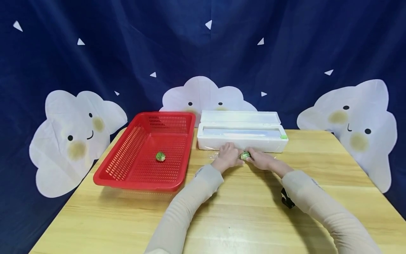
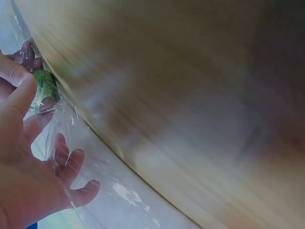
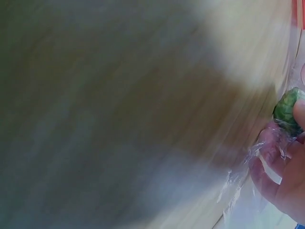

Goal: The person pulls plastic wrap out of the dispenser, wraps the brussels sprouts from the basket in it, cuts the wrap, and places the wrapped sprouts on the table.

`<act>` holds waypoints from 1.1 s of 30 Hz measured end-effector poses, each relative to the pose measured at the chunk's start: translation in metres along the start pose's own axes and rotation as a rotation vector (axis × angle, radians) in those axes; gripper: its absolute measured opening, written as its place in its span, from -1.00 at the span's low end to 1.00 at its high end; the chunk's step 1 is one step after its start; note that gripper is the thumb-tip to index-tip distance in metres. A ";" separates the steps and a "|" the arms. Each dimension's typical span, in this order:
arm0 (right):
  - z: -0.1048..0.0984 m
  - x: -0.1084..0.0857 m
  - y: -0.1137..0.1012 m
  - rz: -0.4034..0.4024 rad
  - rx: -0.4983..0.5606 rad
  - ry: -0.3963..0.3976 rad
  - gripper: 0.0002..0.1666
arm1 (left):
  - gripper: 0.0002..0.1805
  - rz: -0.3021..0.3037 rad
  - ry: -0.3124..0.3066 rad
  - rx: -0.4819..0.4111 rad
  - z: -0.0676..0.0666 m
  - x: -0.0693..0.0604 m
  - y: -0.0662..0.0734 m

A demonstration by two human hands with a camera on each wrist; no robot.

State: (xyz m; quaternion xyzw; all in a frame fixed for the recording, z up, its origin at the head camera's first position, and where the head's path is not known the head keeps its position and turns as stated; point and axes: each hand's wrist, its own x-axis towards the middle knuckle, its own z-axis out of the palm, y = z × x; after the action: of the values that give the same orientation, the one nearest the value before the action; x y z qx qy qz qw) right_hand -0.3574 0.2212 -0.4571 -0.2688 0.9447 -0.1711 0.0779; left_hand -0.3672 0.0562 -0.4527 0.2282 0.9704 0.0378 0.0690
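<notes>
Between my two hands is a Brussels sprout [image 1: 245, 155], green and leafy, with clear plastic wrap [image 2: 119, 191] gathered about it. My left hand [image 1: 229, 155] pinches the sprout from the left by thumb and finger; its other fingers spread behind the film in the left wrist view. From the right, my right hand [image 1: 260, 159] grips the sprout [image 3: 287, 112] with its thumb on it and fingers beneath the film. Just behind the hands stands a long white plastic wrap box [image 1: 242, 144], its lid raised.
To the left, a red plastic basket [image 1: 182, 165] with slotted sides holds another Brussels sprout [image 1: 160, 156]. A small black object [image 1: 287, 198] shows beside the right forearm. The wooden table [image 1: 241, 215] ends at a dark blue curtain [image 1: 203, 42] with cloud prints.
</notes>
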 end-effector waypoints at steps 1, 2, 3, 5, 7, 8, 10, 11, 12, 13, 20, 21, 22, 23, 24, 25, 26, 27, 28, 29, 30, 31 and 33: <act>-0.001 0.001 0.000 0.009 0.010 -0.008 -0.68 | -0.45 -0.001 0.001 -0.002 -0.001 0.000 0.000; -0.002 0.001 0.000 0.018 0.017 -0.017 -0.68 | -0.46 -0.003 0.001 -0.005 -0.001 0.001 0.000; -0.003 0.002 0.000 0.028 0.021 -0.024 -0.66 | -0.46 -0.005 0.002 -0.004 -0.002 0.001 0.000; -0.004 0.003 0.000 0.038 0.024 -0.043 -0.64 | -0.46 -0.006 0.003 0.003 -0.003 0.002 0.000; -0.005 0.003 0.000 0.058 0.028 -0.062 -0.62 | -0.46 -0.002 0.000 0.013 -0.004 0.002 0.000; -0.005 0.003 0.000 0.061 0.028 -0.069 -0.62 | -0.47 0.000 -0.003 0.011 -0.005 0.001 0.000; -0.005 0.003 -0.001 0.070 0.036 -0.079 -0.61 | -0.47 0.008 -0.009 0.006 -0.005 0.001 0.000; -0.005 0.003 -0.001 0.078 0.045 -0.084 -0.61 | -0.47 0.012 -0.014 0.002 -0.005 0.001 0.000; -0.005 0.002 -0.001 0.078 0.053 -0.089 -0.62 | -0.47 0.017 -0.018 0.002 -0.004 0.001 0.000; -0.005 0.002 -0.001 0.082 0.066 -0.094 -0.61 | -0.47 0.021 -0.023 -0.002 -0.004 0.001 0.000; -0.006 0.003 -0.001 0.096 0.139 -0.118 -0.64 | -0.46 0.024 -0.023 0.028 -0.003 0.001 -0.002; -0.007 0.003 -0.001 0.094 0.144 -0.119 -0.65 | -0.45 0.021 -0.021 0.029 -0.003 0.002 -0.002; -0.007 0.004 -0.001 0.094 0.144 -0.120 -0.66 | -0.45 0.016 -0.021 0.024 -0.004 0.002 -0.002; -0.008 0.005 -0.002 0.099 0.143 -0.127 -0.67 | -0.45 0.011 -0.020 0.022 -0.004 0.002 -0.002; -0.009 0.005 -0.002 0.107 0.147 -0.135 -0.67 | -0.47 0.009 -0.020 0.028 -0.005 0.002 -0.002; -0.009 0.005 -0.002 0.116 0.154 -0.146 -0.67 | -0.48 0.007 -0.020 0.032 -0.005 0.002 -0.002; -0.009 0.005 -0.003 0.128 0.169 -0.161 -0.68 | -0.50 0.008 -0.017 0.041 -0.005 0.002 -0.001; -0.009 0.004 -0.003 0.138 0.177 -0.173 -0.68 | -0.52 0.007 -0.019 0.039 -0.005 0.002 -0.001; -0.009 0.002 -0.004 0.146 0.187 -0.185 -0.69 | -0.55 0.008 -0.021 0.035 -0.004 0.002 -0.001; -0.009 0.001 -0.004 0.156 0.209 -0.200 -0.68 | -0.56 0.012 -0.022 0.041 -0.004 0.001 0.000; -0.009 0.000 -0.005 0.156 0.215 -0.206 -0.66 | -0.58 0.018 -0.023 0.046 -0.003 0.001 0.000; -0.009 -0.002 -0.006 0.148 0.212 -0.210 -0.64 | -0.59 0.024 -0.021 0.043 -0.003 0.001 0.000; -0.009 -0.003 -0.007 0.125 0.200 -0.210 -0.61 | -0.63 0.041 -0.020 0.045 -0.002 0.001 0.001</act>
State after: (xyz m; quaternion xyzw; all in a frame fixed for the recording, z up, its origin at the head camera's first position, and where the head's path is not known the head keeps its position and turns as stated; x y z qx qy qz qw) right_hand -0.3535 0.2198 -0.4460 -0.2167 0.9245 -0.2301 0.2129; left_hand -0.3679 0.0573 -0.4503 0.2498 0.9654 0.0152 0.0725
